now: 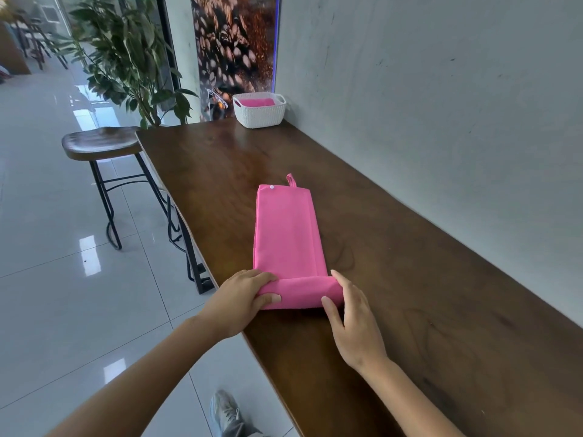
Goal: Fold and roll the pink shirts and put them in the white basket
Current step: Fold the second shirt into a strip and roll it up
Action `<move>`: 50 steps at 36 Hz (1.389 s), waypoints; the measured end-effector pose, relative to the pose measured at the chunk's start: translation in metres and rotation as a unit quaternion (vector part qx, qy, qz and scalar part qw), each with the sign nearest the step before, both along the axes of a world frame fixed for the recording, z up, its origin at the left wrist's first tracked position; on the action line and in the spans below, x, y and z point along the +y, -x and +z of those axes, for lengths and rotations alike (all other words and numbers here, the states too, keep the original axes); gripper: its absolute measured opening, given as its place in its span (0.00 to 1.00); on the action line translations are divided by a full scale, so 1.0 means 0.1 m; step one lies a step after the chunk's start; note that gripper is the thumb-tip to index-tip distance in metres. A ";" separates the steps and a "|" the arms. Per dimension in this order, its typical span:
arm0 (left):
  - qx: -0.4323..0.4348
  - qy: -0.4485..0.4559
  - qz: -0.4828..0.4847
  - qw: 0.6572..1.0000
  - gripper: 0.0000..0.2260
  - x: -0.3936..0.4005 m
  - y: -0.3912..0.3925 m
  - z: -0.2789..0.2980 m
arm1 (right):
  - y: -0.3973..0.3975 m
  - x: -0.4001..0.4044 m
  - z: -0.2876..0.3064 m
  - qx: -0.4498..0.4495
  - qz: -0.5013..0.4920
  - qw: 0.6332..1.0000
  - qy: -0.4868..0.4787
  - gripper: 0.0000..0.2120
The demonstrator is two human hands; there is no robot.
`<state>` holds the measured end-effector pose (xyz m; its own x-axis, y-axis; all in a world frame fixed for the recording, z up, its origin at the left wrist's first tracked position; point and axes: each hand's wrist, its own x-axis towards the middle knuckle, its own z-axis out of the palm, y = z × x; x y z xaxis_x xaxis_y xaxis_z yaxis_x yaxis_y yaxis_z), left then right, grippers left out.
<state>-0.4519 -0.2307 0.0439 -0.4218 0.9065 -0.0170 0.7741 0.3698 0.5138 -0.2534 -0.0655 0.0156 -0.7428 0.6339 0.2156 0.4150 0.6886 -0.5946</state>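
Wooden stool [102,143] stands at frame left beside the table edge [189,228]. Centre-low, the left hand [243,298] and right hand [353,320] clamp fingers on the rolled near end of the pink shirt [287,234]. Bare tabletop stretches right and back to the white basket [260,113], upper centre, holding pink cloth [257,102].

Matt pink cloth shirt [288,234] on a dark, smooth wooden desk [394,279]; white woven-look plastic basket [260,113]; glossy tiled floor [63,279].
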 end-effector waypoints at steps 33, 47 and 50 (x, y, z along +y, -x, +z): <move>0.158 -0.102 0.053 0.981 0.31 -0.07 -0.13 -0.39 | 0.45 0.22 0.22 -0.123 -0.019 0.991 0.059 0.29; 0.109 -0.018 0.034 0.993 0.33 0.07 0.04 -0.17 | 0.44 0.19 0.20 -0.018 0.021 0.999 -0.016 0.25; 0.063 0.004 0.021 0.998 0.30 0.06 0.09 -0.07 | 0.35 0.14 0.16 0.012 0.028 1.000 -0.001 0.26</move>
